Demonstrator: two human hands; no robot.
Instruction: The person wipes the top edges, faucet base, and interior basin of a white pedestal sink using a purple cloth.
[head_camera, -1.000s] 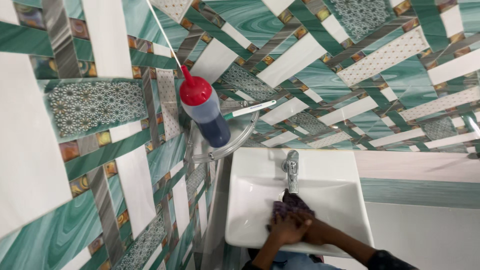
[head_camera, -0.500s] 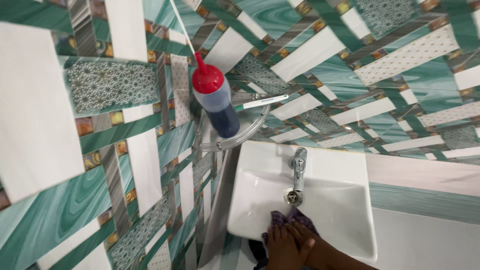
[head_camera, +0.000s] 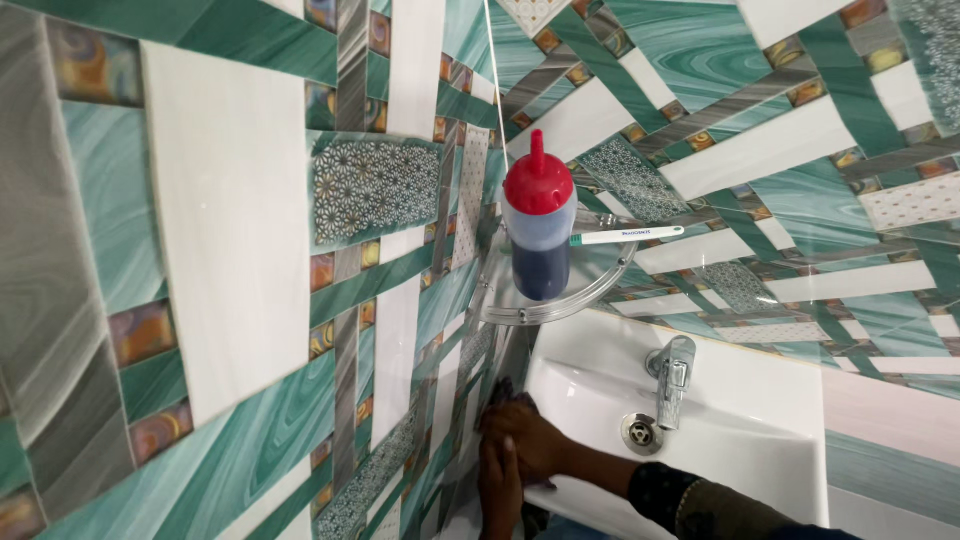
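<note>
Both hands (head_camera: 520, 445) shifted to basin's (head_camera: 760, 400) left edge, pressing one dark cloth (head_camera: 505, 392) (grip unclear)

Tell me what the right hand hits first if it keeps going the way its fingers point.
The right hand points toward the sink's left edge, on a dark cloth. Straight on, it would likely meet the tiled wall beside the basin, though depth is unclear.

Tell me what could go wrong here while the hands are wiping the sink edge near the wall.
The squeeze bottle with dark liquid stands on the glass corner shelf right above the hands; a raised arm might knock it into the sink. The toothbrush lies across that shelf and could slide off if bumped. The right hand and left hand press a dark cloth by the tap, where a knuckle could bang.
</note>
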